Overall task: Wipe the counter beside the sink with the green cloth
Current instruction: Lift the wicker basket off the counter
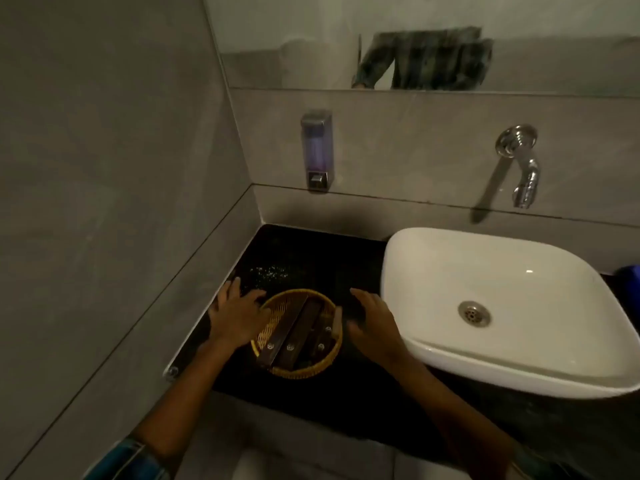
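A black counter lies left of a white basin sink. On it stands a round yellow wicker basket holding several dark brown packets. My left hand rests on the basket's left rim with fingers spread. Just right of the basket hovers my right hand, fingers apart and holding nothing. A patch of pale specks marks the counter behind the basket. No green cloth is in view.
A soap dispenser hangs on the back wall above the counter. A chrome tap juts out over the sink. Grey tiled wall closes the left side. A mirror runs along the top. A blue object peeks in at the right edge.
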`<state>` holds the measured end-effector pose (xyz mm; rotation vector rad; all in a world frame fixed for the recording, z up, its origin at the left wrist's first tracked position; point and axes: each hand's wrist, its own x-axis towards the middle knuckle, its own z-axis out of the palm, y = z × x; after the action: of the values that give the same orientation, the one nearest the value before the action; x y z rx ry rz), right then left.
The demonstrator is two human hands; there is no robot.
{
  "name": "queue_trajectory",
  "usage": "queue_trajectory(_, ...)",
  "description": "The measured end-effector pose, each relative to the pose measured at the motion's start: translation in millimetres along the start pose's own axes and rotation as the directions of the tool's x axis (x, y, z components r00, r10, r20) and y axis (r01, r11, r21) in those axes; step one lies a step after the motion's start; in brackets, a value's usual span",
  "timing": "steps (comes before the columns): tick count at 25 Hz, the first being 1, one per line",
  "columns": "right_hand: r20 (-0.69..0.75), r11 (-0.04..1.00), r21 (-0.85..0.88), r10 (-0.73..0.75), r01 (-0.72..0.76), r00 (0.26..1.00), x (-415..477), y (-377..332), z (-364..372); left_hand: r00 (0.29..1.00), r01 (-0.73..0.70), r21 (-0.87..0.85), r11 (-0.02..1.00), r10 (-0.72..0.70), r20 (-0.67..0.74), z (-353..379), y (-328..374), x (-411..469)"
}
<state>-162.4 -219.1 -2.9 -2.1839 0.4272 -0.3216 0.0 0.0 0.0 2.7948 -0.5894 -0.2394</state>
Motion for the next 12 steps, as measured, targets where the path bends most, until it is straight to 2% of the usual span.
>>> queue_trajectory(2, 0.099, 0.991, -0.008, 0.135, -0.134, 0.986, 12, 3, 11, 0.993, 0.074, -0.098, 0.992, -0.065, 0.095, 7, -18, 4)
queue_trajectory(3, 0.149, 0.974, -0.002, 0.223, -0.226, 0.963, 15, 4, 17, 0.984, 0.115, -0.217, 0.969, -0.081, 0.160, 14, -26, 7)
queue_trajectory(4, 0.199, 0.940, 0.050, 0.322, -0.338, 0.926, 20, 2, 22, 0.966, 0.197, -0.410, 0.891, -0.105, 0.236, 17, -31, 6)
queue_trajectory(5, 0.253, 0.868, 0.179, 0.414, -0.463, 0.874, 25, 4, 29, 0.941, 0.279, -0.566, 0.776, -0.105, 0.320, 23, -32, 11)
queue_trajectory(6, 0.312, 0.740, 0.347, 0.488, -0.576, 0.815, 27, 9, 35, 0.918, 0.353, -0.654, 0.669, -0.114, 0.379, 27, -31, 16)
queue_trajectory(8, 0.385, 0.452, 0.608, 0.551, -0.653, 0.740, 26, 14, 35, 0.897, 0.429, -0.735, 0.525, -0.152, 0.416, 27, -31, 18)
queue_trajectory(9, 0.383, 0.423, 0.623, 0.569, -0.659, 0.727, 24, 16, 34, 0.885, 0.462, -0.749, 0.476, -0.185, 0.428, 25, -34, 17)
queue_trajectory(10, 0.375, 0.442, 0.602, 0.578, -0.665, 0.724, 19, 17, 33, 0.869, 0.493, -0.744, 0.451, -0.205, 0.451, 22, -36, 12)
queue_trajectory(12, 0.358, 0.477, 0.606, 0.551, -0.637, 0.754, 2, 16, 29, 0.864, 0.498, -0.730, 0.468, -0.195, 0.464, 20, -39, -4)
